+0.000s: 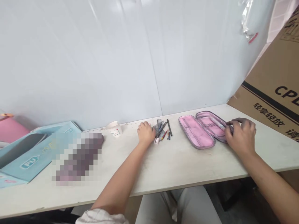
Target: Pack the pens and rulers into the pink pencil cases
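"What are the hands doing?"

"The right hand [241, 137] is curled over the right end of an open pink pencil case [197, 129], its fingers [238, 122] bent inward and pinching a thin pale item [219, 123] that lies in the right half. I can't make out what that item is. The left hand [146, 133] sits half closed, knuckles up, against a small heap of pens [164, 130]. I can't tell whether it grips anything."

"How would those handle?"

"The case looks light and soft, padded fabric that bends easily. I'd take it by the rim [180, 124] or along the hinge [205, 130]. The pens look stiff, light and a bit slippery, so I'd pinch them mid-length, one at a time, because they lie across each other."

"How many of everything?"

"Two hands, one case in two open halves, and one paper cup [115, 128] left of the heap. The heap has at least five pieces, too overlapped to count exactly."

"And around them?"

"Everything is on a white table [177, 168]. To the left are a pale blue box [30, 155] and a blurred object [77, 157]. To the far right stands a big cardboard box [273, 84]."
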Available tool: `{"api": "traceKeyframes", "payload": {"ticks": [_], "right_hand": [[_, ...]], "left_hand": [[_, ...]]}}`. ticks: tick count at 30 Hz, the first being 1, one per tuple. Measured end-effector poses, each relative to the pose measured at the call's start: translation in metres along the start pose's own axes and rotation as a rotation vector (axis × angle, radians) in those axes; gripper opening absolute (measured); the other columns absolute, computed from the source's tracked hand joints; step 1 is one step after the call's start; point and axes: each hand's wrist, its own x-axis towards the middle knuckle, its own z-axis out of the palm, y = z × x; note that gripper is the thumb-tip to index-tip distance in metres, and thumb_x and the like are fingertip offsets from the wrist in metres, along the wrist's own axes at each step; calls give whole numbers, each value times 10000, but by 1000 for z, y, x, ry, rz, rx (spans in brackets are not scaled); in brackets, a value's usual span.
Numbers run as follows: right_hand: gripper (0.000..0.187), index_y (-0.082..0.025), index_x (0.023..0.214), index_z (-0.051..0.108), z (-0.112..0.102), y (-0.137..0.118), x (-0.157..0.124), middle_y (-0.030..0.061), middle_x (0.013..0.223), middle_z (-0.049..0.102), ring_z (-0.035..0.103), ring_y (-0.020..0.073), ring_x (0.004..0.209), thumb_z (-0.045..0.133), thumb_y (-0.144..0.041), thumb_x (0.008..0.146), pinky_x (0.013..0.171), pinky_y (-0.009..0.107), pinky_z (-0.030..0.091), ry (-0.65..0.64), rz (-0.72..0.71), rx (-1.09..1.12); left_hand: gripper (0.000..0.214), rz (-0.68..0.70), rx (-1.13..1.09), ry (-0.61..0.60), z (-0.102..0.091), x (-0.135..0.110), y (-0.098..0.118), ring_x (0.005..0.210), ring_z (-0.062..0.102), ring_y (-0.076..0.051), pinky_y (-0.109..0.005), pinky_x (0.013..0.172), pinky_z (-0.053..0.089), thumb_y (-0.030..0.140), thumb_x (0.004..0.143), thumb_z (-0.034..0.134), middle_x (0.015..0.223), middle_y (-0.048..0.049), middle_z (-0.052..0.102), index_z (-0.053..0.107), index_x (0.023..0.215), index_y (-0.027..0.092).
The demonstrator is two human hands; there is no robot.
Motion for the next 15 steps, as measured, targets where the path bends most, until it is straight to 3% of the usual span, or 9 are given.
{"api": "traceKeyframes", "payload": {"ticks": [3, 6, 8, 12, 15], "right_hand": [[189, -155, 864, 604, -4, -13, -3, 149, 1020, 540, 447, 308, 1035, 479, -269, 780, 822, 446, 370, 11, -39, 98], [165, -170, 868, 586, -9, -45, 0, 124, 975, 554, 481, 282, 1004, 484, -269, 785, 871, 456, 369, 2, -117, 238], [165, -176, 893, 573, -14, -78, 4, 114, 960, 562, 496, 265, 990, 475, -271, 800, 890, 444, 378, -40, -163, 363], [259, -185, 1031, 531, -15, -156, 11, 113, 1013, 571, 530, 236, 987, 440, -341, 846, 870, 404, 425, -305, -139, 696], [386, -214, 1200, 434, -2, -202, 14, 105, 1136, 553, 567, 194, 964, 404, -413, 871, 853, 368, 456, -530, -25, 985]], "left_hand": [[391, -64, -71, -153, 7, 3, -35, 1127, 456, -363, -463, 906, 348, 331, 791, 466, 1133, -259, 509, 499, 1062, 51], [304, -38, -192, -223, 10, 3, -47, 1058, 523, -338, -446, 874, 369, 308, 827, 409, 1058, -249, 567, 528, 980, 74], [296, 10, -308, -255, 9, -1, -43, 978, 572, -285, -390, 826, 400, 325, 867, 338, 988, -201, 607, 523, 954, 111], [358, 120, -630, -348, 7, -26, -25, 706, 591, -150, -258, 657, 437, 401, 917, 205, 774, -54, 615, 484, 890, 179], [313, 68, -1264, -511, 7, -48, -15, 546, 488, -110, -238, 551, 407, 451, 892, 295, 647, 6, 503, 434, 816, 181]]}}
